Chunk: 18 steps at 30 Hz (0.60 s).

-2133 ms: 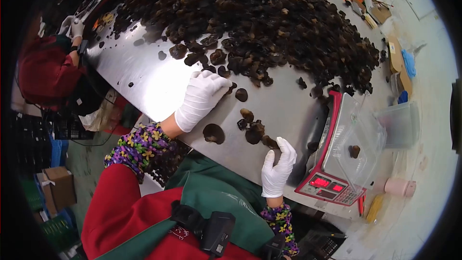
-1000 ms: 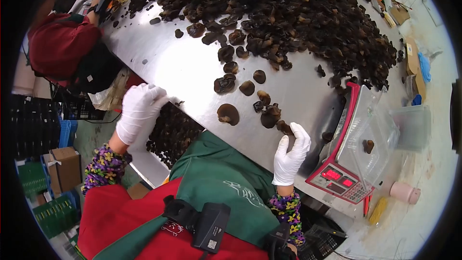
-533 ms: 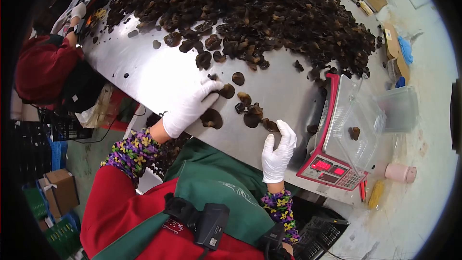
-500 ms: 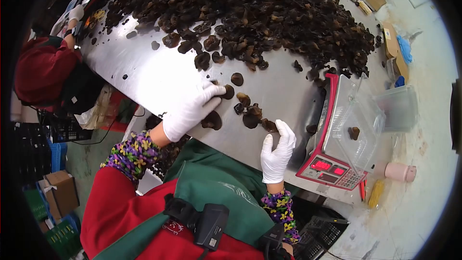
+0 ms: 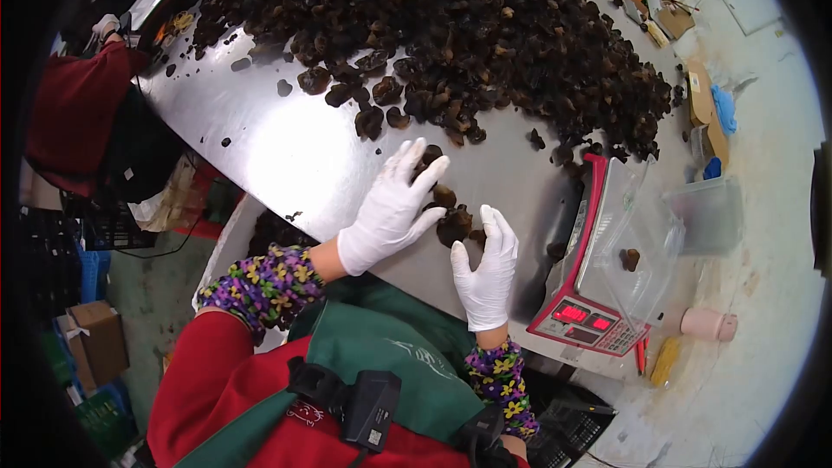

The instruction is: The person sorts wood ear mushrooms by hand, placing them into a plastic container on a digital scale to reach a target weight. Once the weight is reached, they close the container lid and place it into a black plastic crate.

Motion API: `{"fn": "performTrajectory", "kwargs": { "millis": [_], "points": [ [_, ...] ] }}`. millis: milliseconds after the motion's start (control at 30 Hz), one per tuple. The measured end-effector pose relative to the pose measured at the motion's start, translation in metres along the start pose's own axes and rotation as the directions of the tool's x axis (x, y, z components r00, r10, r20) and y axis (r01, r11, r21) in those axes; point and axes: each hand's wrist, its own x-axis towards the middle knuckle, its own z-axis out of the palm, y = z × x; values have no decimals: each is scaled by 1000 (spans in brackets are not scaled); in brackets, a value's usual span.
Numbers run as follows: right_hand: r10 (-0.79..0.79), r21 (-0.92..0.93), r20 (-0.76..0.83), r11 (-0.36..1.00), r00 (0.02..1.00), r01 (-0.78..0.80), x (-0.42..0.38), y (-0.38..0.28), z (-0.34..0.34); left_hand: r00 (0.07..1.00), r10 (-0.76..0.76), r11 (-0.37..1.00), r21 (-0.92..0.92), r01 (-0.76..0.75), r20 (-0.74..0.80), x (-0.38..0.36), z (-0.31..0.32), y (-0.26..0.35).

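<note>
My left hand (image 5: pixel 392 208), in a white glove, is over the metal table (image 5: pixel 325 147) with its fingers spread, beside and partly over a few dark brown, leaf-like pieces (image 5: pixel 454 227). Close to the right side of these pieces is my right hand (image 5: pixel 488 269), also gloved, with thumb and fingers apart. Nothing shows held in either hand. A large heap of the same dark pieces (image 5: pixel 459 26) covers the far part of the table.
A red scale (image 5: pixel 589 321) with a clear tray holding one brown piece (image 5: pixel 630 259) stands at the right. Beyond it are a clear bin (image 5: pixel 715 217) and a pink roll (image 5: pixel 709 324). Another person in a red sleeve (image 5: pixel 78 121) is at the left.
My left hand has moved right and slightly up, nearer my right hand, and its fingers have spread. My right hand has shifted slightly left. The co-worker's arm has moved.
</note>
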Motion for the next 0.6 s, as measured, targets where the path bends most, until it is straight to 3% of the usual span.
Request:
{"fn": "performTrajectory", "kwargs": {
  "millis": [100,167,200,333,400,467,533,600],
  "points": [
    [91,63,-11,994,996,-91,-7,1,-1,1000,-18,977,-214,13,-20,21,17,12],
    [97,59,-32,994,995,-95,-11,2,-1,997,-60,896,-437,77,53,28,29,28],
    [103,58,-44,993,994,-101,-13,2,-1,996,-9,847,-528,54,89,28,36,35],
    [187,94,-97,979,977,-178,-23,7,3,989,140,808,-583,-88,44,40,49,45],
    [157,77,-131,986,979,-148,-25,6,4,946,268,903,-293,-313,-185,76,36,27],
    [123,51,-150,992,981,-116,-23,6,4,951,171,984,-11,-180,-259,113,17,8],
    [128,68,-158,991,979,-118,-22,8,4,903,90,962,271,30,-419,144,25,-22],
    [130,87,-169,989,977,-117,-20,10,5,974,-169,971,141,191,-151,162,27,-42]
  ]
}}
